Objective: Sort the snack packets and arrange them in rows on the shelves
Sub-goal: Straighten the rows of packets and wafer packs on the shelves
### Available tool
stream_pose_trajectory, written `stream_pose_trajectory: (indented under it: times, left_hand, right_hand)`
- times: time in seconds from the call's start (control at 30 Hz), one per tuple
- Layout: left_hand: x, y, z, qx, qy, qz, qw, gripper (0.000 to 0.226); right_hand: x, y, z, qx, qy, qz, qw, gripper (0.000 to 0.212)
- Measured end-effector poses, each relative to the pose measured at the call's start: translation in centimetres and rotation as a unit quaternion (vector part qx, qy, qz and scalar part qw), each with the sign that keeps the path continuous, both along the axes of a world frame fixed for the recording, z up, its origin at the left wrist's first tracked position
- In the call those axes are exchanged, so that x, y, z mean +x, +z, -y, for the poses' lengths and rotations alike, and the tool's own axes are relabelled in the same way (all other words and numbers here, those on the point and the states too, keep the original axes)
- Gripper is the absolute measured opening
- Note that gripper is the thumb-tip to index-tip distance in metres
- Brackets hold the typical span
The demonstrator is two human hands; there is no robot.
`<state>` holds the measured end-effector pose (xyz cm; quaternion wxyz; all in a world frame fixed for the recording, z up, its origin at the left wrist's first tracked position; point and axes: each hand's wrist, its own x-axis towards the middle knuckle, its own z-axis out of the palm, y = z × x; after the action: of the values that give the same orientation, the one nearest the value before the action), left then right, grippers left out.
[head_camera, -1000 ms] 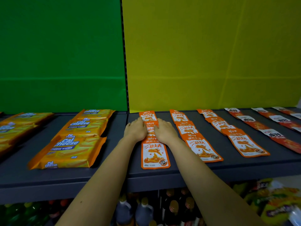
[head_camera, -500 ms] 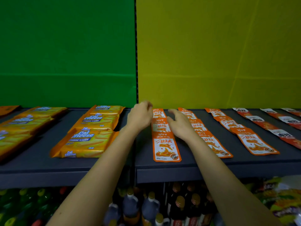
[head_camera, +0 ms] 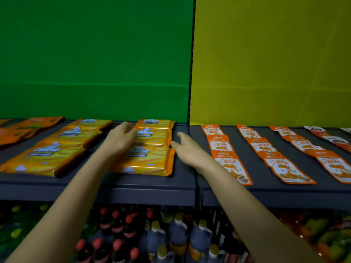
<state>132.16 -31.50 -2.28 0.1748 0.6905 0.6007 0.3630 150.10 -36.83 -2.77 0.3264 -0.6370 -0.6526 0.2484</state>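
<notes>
Several sachet rows (head_camera: 221, 147) already lie neat on the shelf (head_camera: 152, 194); left hand (head_camera: 121, 139) and right hand (head_camera: 188, 149), fingers loosely spread, gripping nothing, flank the wafer row (head_camera: 152, 133), probably left to straighten.

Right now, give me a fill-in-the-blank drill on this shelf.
The left hand and right hand flank a row of ___ Cal Cheese packets. The panel behind the orange sachets is ___. Under the shelf stand ___.
Missing: three; yellow; bottles.
</notes>
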Motion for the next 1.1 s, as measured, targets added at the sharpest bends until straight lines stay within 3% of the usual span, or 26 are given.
stream_pose_trajectory:
  times: [0.07, 0.17, 0.27, 0.63, 0.8, 1.1]
  left_hand:
    - [-1.0, -1.0, -0.5, -0.047, -0.004, 0.024, 0.999, 0.041]
    - [-1.9, -2.1, -1.3, -0.092, -0.029, 0.034, 0.995, 0.017]
    - [-2.2, -2.6, -2.0, -0.098, -0.06, 0.058, 0.992, 0.028]
    - [-1.3, -2.6, -1.9, -0.074, -0.085, 0.04, 0.993, 0.034]
    - [-1.5, -1.8, -2.8, -0.119, -0.077, 0.079, 0.987, 0.04]
    - [-0.5, -0.8, -7.5, -0.151, -0.049, 0.113, 0.981, 0.045]
  right_hand:
    - [-1.5, -0.4, -0.5, -0.016, -0.02, -0.054, 0.998, 0.042]
    - [-2.8, -0.7, -1.2, -0.016, -0.071, -0.123, 0.99, 0.044]
    - [-3.7, -1.1, -1.5, -0.005, -0.098, -0.148, 0.984, 0.039]
    - [-4.7, -0.9, -1.2, 0.026, -0.127, -0.089, 0.988, 0.038]
    - [-4.0, -0.4, -2.1, -0.008, -0.127, -0.141, 0.982, 0.038]
    - [-3.0, 0.0, -7.1, -0.024, -0.134, -0.136, 0.981, 0.043]
